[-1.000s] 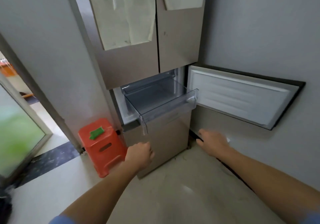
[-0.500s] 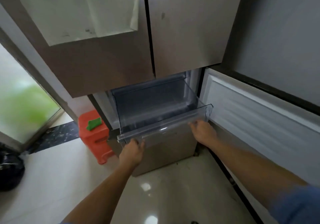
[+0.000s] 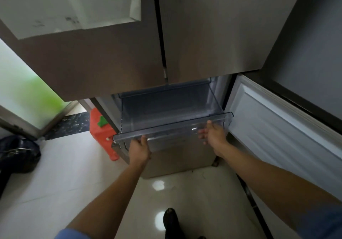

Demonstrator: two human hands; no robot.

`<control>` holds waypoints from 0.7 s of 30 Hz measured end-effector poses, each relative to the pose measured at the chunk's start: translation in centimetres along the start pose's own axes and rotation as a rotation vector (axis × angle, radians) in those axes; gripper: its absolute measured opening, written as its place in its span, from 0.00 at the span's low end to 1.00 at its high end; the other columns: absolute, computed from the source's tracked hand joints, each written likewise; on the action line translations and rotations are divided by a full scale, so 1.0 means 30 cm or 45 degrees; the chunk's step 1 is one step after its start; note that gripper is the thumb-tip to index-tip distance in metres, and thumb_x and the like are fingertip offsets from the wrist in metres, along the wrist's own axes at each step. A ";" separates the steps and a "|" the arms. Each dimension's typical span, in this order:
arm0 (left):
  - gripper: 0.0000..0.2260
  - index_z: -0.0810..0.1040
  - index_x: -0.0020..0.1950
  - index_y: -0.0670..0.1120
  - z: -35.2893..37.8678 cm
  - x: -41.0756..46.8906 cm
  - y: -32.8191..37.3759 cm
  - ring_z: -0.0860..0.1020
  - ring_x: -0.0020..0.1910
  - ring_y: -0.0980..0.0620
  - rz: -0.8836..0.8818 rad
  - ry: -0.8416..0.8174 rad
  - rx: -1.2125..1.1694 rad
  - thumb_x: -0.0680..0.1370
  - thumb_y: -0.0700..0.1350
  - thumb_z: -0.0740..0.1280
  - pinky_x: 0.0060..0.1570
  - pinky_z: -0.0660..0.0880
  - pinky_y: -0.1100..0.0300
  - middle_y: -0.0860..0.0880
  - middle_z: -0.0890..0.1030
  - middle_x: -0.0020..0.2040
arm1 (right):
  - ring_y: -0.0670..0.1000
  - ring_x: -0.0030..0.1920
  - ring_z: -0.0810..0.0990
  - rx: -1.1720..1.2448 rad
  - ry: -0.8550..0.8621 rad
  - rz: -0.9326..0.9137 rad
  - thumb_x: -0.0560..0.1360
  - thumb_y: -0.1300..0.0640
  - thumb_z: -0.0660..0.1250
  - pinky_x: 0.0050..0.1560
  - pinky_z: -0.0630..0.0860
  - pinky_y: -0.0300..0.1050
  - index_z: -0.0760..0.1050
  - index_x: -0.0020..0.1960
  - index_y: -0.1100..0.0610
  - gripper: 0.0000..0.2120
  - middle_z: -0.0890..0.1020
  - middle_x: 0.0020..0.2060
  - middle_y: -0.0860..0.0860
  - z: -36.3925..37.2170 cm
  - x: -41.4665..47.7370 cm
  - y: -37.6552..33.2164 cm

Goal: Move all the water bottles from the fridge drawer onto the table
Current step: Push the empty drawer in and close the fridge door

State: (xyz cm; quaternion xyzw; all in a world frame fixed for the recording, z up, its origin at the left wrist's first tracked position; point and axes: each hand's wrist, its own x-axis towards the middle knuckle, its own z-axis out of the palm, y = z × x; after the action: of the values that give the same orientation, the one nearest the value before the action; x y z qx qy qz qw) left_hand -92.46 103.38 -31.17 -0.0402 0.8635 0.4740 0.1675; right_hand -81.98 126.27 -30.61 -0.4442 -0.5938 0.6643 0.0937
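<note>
Fridge drawer (image 3: 166,129): clear plastic, drawn part-way out of the lower compartment, beneath the two closed upper doors (image 3: 111,63); its front lip juts forward over the closed panel below; its bare floor shows through the walls
Left grip (image 3: 139,151): at the left part of the drawer's front lip; thumb up against the rim, fingers curled under the lip and mostly hidden; it holds the drawer
Right grip (image 3: 214,135): at the right part of the same lip; thumb on top of the rim, fingers (image 3: 202,133) wrapped round behind the front wall and seen through the plastic; it holds the drawer
Arms: both reach forward and up, bare to the blue sleeves (image 3: 74,234) at the bottom edge
Lower door (image 3: 277,127): swung open to the right of the drawer, white ribbed lining facing in
Paper sheet (image 3: 74,4): pale, stuck on the left upper door
Stool (image 3: 103,139): orange plastic, on the floor just left of the fridge, partly hidden by it; a green thing (image 3: 102,122) lies on top
Bag (image 3: 18,153): dark, slumped on the floor at the far left
Floor (image 3: 55,183): pale glossy tile with bright reflections
Shoe (image 3: 171,220): dark, low in the middle
</note>
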 end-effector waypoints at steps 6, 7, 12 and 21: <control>0.15 0.70 0.44 0.42 -0.024 0.122 0.146 0.75 0.32 0.45 -0.106 -0.127 -0.127 0.83 0.51 0.55 0.33 0.74 0.53 0.40 0.76 0.39 | 0.49 0.35 0.79 0.099 -0.051 0.125 0.84 0.52 0.54 0.30 0.72 0.41 0.72 0.60 0.61 0.15 0.84 0.46 0.56 0.039 0.121 -0.106; 0.15 0.70 0.44 0.43 -0.024 0.139 0.155 0.75 0.32 0.45 -0.106 -0.130 -0.100 0.83 0.51 0.55 0.34 0.75 0.53 0.39 0.76 0.39 | 0.49 0.35 0.79 0.106 -0.050 0.133 0.84 0.52 0.53 0.30 0.71 0.41 0.72 0.59 0.61 0.15 0.84 0.45 0.56 0.044 0.139 -0.124; 0.18 0.69 0.44 0.42 0.007 0.309 0.151 0.80 0.41 0.38 -0.040 -0.075 -0.007 0.82 0.56 0.56 0.47 0.80 0.42 0.38 0.79 0.42 | 0.48 0.33 0.78 0.169 -0.027 0.181 0.84 0.51 0.53 0.29 0.69 0.40 0.71 0.60 0.55 0.12 0.83 0.46 0.55 0.094 0.236 -0.185; 0.16 0.71 0.58 0.32 0.034 0.482 0.205 0.76 0.51 0.33 0.335 -0.021 0.551 0.84 0.45 0.53 0.49 0.71 0.45 0.31 0.76 0.54 | 0.49 0.33 0.76 0.202 0.075 0.086 0.84 0.55 0.52 0.31 0.67 0.41 0.75 0.55 0.54 0.13 0.81 0.40 0.53 0.186 0.453 -0.226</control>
State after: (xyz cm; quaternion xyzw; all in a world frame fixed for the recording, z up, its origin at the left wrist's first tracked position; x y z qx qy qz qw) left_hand -107.21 108.87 -31.45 0.1133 0.9413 0.2961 0.1158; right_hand -96.61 133.07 -31.75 -0.4745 -0.5208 0.6988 0.1235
